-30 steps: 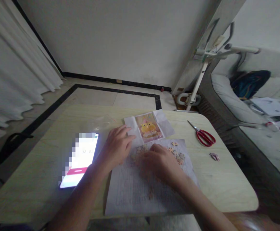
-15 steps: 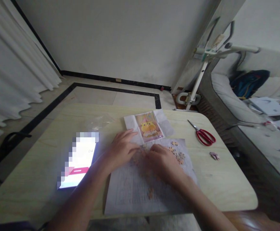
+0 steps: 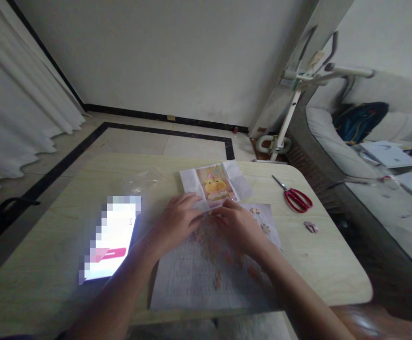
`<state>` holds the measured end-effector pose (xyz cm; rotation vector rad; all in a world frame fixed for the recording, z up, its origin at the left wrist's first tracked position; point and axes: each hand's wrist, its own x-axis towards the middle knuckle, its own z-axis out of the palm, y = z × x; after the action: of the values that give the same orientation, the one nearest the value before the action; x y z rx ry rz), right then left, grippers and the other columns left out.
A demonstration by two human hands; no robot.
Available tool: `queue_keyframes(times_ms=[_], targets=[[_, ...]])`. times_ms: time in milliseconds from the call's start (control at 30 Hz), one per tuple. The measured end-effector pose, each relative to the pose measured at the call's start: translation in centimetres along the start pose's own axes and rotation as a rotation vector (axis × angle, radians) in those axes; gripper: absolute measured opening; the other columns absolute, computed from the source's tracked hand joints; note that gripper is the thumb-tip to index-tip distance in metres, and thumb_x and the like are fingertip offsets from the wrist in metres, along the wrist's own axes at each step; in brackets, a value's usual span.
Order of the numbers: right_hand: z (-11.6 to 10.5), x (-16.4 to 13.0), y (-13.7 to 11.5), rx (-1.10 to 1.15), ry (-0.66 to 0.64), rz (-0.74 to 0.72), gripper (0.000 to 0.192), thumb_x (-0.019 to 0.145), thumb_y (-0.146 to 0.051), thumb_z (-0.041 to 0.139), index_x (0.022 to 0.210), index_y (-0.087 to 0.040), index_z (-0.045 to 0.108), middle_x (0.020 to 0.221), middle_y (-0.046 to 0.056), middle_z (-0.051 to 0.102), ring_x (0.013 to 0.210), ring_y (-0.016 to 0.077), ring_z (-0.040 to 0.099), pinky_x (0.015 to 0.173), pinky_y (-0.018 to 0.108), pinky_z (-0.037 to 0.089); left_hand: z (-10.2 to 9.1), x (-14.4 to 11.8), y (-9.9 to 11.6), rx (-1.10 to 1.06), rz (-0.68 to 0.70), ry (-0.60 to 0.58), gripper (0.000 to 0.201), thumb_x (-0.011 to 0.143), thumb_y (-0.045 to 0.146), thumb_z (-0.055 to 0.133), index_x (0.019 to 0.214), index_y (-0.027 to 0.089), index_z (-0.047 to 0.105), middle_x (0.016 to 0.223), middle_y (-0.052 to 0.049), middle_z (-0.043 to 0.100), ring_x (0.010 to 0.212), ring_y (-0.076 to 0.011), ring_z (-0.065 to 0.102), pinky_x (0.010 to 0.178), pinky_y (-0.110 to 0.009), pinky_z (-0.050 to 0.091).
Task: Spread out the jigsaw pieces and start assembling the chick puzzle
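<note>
Both hands now together at centre frame, closer than a second ago: left hand (image 3: 179, 219) slid rightward off the white margin of the picture sheet, right hand (image 3: 239, 224) shifted up and left until the fingertips of the two nearly meet. Left hand flat, palm down, fingers loosely spread and pointing to the upper right; right hand arched, fingers curled down onto the paper, pinching something or merely pressing, cannot tell. Judged from that convergence: attention gathered on one small spot among the pieces.

Scattered small orange-and-pink cardboard jigsaw pieces (image 3: 223, 257) lying on the large white gridded paper sheet (image 3: 192, 283), mostly under and just below both palms, a few showing at the right of the right hand. Small printed reference picture of a yellow cartoon chick on unfolded white paper (image 3: 216, 188) just above the fingertips, touching or nearly touching them.

Pale wooden table (image 3: 50, 264) beneath all of it. Lit smartphone (image 3: 112, 238) at lower left, well apart from the left forearm. Red-handled scissors (image 3: 294, 196) at the upper right of the tabletop, and one stray puzzle piece (image 3: 310, 226) below them, both apart from the right hand
</note>
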<state>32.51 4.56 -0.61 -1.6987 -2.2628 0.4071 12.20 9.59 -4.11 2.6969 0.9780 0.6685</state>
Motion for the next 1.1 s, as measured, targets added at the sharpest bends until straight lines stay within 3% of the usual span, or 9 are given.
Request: queue_keyframes(times_ms=[233, 500, 800, 967, 1100], targets=[[0.5, 0.5, 0.6, 0.034, -0.007, 0.007, 0.020, 0.089, -0.016, 0.057, 0.097, -0.024, 0.073, 0.093, 0.005, 0.062, 0.081, 0.0162, 0.062, 0.073, 0.026, 0.046, -0.2, 0.2, 0.0, -0.041, -0.012, 0.113, 0.017, 0.091, 0.023, 0.056, 0.083, 0.018, 0.070, 0.120, -0.009, 0.062, 0.118, -0.0258, 0.051, 0.098, -0.047, 0.043], [0.4, 0.1, 1.0, 0.044, -0.006, -0.024, 0.014, 0.085, -0.013, 0.060, 0.091, -0.020, 0.071, 0.093, 0.005, 0.061, 0.077, 0.0139, 0.060, 0.070, 0.024, 0.045, -0.1, 0.4, -0.5, -0.026, -0.065, 0.041, 0.014, 0.090, 0.025, 0.058, 0.093, 0.021, 0.071, 0.103, -0.006, 0.069, 0.095, -0.0220, 0.061, 0.083, -0.042, 0.048], [0.4, 0.0, 1.3, -0.039, 0.016, -0.065, 0.014, 0.090, -0.017, 0.056, 0.084, -0.018, 0.068, 0.090, 0.005, 0.063, 0.082, 0.0152, 0.060, 0.072, 0.025, 0.044, 0.0, 0.2, -1.2, -0.025, -0.041, 0.095, 0.017, 0.088, 0.019, 0.057, 0.098, 0.020, 0.070, 0.108, -0.006, 0.070, 0.109, -0.0239, 0.059, 0.094, -0.047, 0.046], [0.0, 0.1, 0.8, -0.120, -0.005, -0.082, 0.018, 0.091, -0.014, 0.052, 0.083, -0.018, 0.068, 0.088, 0.006, 0.064, 0.085, 0.0174, 0.060, 0.074, 0.026, 0.043, -0.3, -0.1, -0.8, -0.019, -0.044, 0.050, 0.030, 0.080, 0.006, 0.056, 0.101, 0.021, 0.072, 0.121, -0.009, 0.064, 0.117, -0.0255, 0.055, 0.098, -0.048, 0.045], [-0.2, 0.1, 0.8, -0.161, -0.005, -0.122, 0.016, 0.090, -0.013, 0.054, 0.083, -0.018, 0.067, 0.088, 0.006, 0.063, 0.086, 0.0188, 0.058, 0.076, 0.028, 0.044, -0.7, -0.2, -0.4, -0.014, -0.043, 0.046, 0.030, 0.080, 0.007, 0.054, 0.101, 0.020, 0.072, 0.122, -0.010, 0.063, 0.118, -0.0260, 0.053, 0.100, -0.048, 0.044]])
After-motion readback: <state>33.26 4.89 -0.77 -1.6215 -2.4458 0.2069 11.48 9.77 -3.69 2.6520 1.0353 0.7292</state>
